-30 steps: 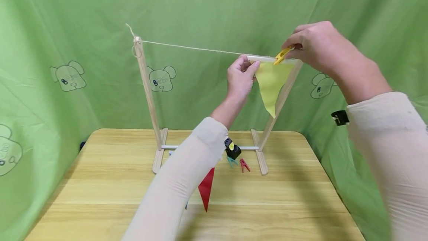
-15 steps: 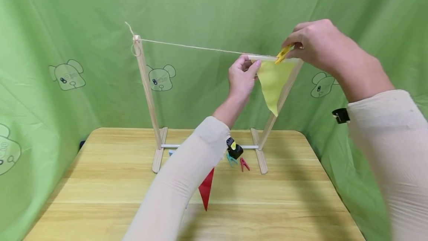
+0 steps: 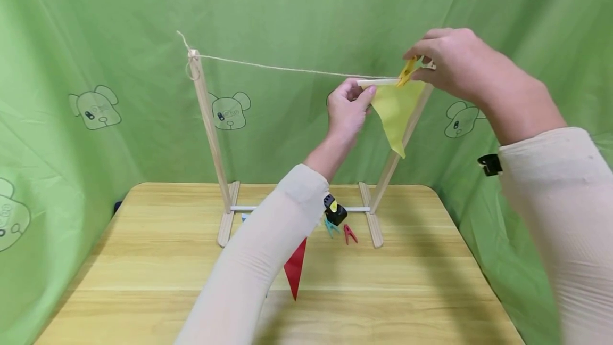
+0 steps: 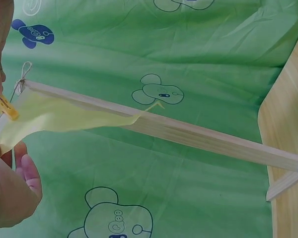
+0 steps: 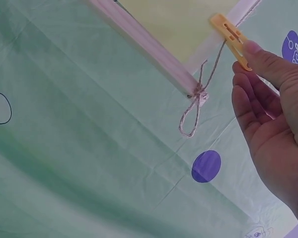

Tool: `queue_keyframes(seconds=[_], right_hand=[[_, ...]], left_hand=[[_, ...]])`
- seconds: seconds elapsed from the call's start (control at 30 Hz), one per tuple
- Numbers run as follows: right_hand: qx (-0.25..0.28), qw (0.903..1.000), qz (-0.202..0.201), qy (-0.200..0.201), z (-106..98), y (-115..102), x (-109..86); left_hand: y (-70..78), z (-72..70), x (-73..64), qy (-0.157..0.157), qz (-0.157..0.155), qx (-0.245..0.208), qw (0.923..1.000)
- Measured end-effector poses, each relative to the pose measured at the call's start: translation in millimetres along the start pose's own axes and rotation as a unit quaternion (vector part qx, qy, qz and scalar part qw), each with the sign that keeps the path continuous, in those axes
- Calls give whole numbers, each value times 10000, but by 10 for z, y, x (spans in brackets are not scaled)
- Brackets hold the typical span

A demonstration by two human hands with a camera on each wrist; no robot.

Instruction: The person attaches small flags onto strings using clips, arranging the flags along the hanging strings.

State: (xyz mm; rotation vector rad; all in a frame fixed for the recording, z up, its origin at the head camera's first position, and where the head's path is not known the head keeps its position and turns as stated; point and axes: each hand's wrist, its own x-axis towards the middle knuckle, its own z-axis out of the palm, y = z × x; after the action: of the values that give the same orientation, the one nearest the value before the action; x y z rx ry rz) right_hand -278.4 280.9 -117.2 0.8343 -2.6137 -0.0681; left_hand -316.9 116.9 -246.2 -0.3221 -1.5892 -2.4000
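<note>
A yellow triangular pennant (image 3: pixel 395 113) with a white top band hangs at the right end of a string (image 3: pixel 273 67). My left hand (image 3: pixel 347 109) pinches the left end of its band between thumb and fingers. Above the pennant, my right hand (image 3: pixel 462 71) pinches a yellow clothespin (image 3: pixel 406 72). In the right wrist view the tip of the clothespin (image 5: pixel 228 34) lies over the white band beside the string. Whether its tips bite both band and string cannot be told. The string is knotted round the top of the right post (image 5: pixel 154 54).
The left wooden post (image 3: pixel 209 126) holds the string's other end. On the wooden table (image 3: pixel 407 281) lie a teal clothespin (image 3: pixel 331 228), a red clothespin (image 3: pixel 350 234) and a red pennant (image 3: pixel 295 270), partly under the left sleeve. A blue scrap (image 3: pixel 245 217) shows behind that sleeve.
The clothespin has tilted more upright and risen slightly against the band. The pennant's lower tip has swung right and up. Both hands keep their hold, with little movement.
</note>
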Motion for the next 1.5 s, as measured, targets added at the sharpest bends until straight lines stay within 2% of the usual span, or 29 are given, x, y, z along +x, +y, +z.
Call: queue_keyframes(seconds=[0.53, 0.87, 1.13, 1.5], right_hand=[[47, 9996, 234, -137, -8, 43, -13], [52, 9997, 194, -122, 39, 52, -33], [99, 9993, 280, -223, 47, 45, -37], [171, 9995, 194, -182, 79, 39, -33]], left_hand=[[17, -1, 47, -156, -381, 151, 9990], [12, 8, 8, -168, -369, 98, 9991], [17, 10, 12, -264, -385, 256, 9986], [-28, -48, 4, -345, -389, 210, 9984]])
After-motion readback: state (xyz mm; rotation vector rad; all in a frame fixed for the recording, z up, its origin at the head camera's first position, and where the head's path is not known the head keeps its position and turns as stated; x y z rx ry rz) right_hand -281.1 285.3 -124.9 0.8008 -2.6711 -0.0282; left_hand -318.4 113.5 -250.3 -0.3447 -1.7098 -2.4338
